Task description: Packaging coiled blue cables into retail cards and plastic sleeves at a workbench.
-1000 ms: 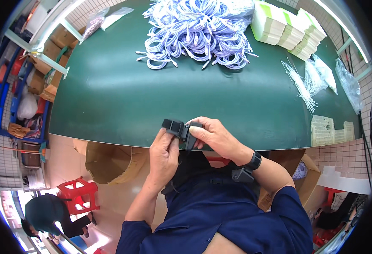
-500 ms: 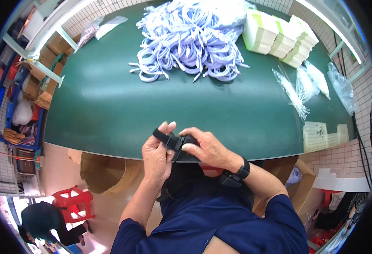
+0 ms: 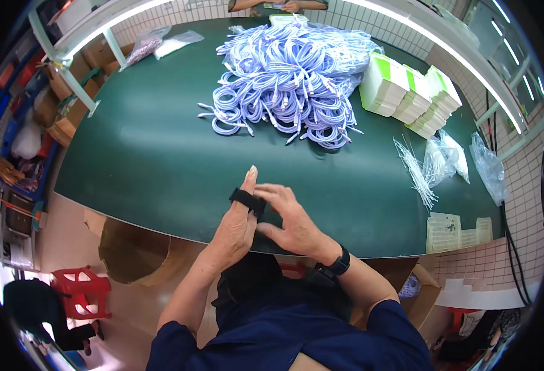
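Note:
A black strap (image 3: 246,199) is looped around the fingers of my left hand (image 3: 230,230), with a dark piece on the palm side. That hand is held edge-up near the front of the table, its fingers stretched out together. Beside it, my right hand (image 3: 297,227) has its fingertips against the dark piece and the back of the strap, thumb held apart from the fingers. A black wristband (image 3: 341,262) sits on my right wrist. The palm side of the left hand is mostly hidden.
Coiled lavender cables (image 3: 284,86) lie heaped on the green table (image 3: 154,136). Stacks of white and green boxes (image 3: 386,86), white ties (image 3: 415,176), clear bags (image 3: 488,170) and paper sheets (image 3: 443,234) are at the right. Another person's hands (image 3: 292,6) show across the table.
My left fingers have straightened into the strap, which now encircles them. My right hand has loosened its grip on the black piece, thumb and fingers spreading. The view has shifted.

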### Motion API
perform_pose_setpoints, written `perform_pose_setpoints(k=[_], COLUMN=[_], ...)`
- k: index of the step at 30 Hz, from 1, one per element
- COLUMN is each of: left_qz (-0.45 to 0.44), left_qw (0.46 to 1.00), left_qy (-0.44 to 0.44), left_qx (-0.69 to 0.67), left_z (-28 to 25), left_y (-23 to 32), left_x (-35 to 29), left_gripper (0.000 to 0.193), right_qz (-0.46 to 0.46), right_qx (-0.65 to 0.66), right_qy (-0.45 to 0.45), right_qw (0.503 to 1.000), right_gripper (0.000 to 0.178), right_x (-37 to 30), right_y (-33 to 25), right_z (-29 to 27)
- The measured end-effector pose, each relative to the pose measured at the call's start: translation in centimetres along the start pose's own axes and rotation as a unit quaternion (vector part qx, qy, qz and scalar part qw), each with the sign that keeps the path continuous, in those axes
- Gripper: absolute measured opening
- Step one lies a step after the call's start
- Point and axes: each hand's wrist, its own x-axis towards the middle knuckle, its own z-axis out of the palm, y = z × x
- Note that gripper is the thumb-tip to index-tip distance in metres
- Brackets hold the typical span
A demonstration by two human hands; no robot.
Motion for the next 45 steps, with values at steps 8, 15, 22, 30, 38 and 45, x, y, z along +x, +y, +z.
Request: perform_pose_setpoints(k=[8, 15, 22, 30, 38, 45], left_qz=[0.120, 0.066, -0.119, -0.149, 0.032, 0.156], left_qw=[0.987, 0.919, 0.741, 0.689, 0.969, 0.977], left_qy=[0.103, 0.155, 0.243, 0.206, 0.183, 0.141], left_qx=[0.014, -0.355, -0.614, -0.678, -0.164, 0.042], left_z=[0.4, -0.5, -1.5, -1.0, 1.1, 2.0], left_y=[-2.4, -0.4, 0.1, -0.4, -0.2, -1.0], left_x=[0.4, -0.5, 0.1, 0.3, -0.9, 0.1], left_gripper=[0.069, 0.061, 0.053, 0.049, 0.051, 0.059], right_qz=[0.042, 0.139, 0.160, 0.162, 0.077, 0.073], right_qx=[0.084, 0.278, 0.264, 0.266, 0.195, 0.116], right_qy=[-0.036, 0.041, 0.014, 0.002, 0.016, 0.018], right_qw=[0.995, 0.950, 0.951, 0.950, 0.978, 0.990], right_gripper=[0.051, 0.041, 0.033, 0.028, 0.023, 0.019], right_x=[2.1, 1.4, 0.5, 0.0, 0.7, 1.5], right_y=[-1.2, -1.9, -1.0, -0.6, -3.9, -4.1], right_z=[-2.3, -3.5, -2.6, -2.6, -1.9, -0.6])
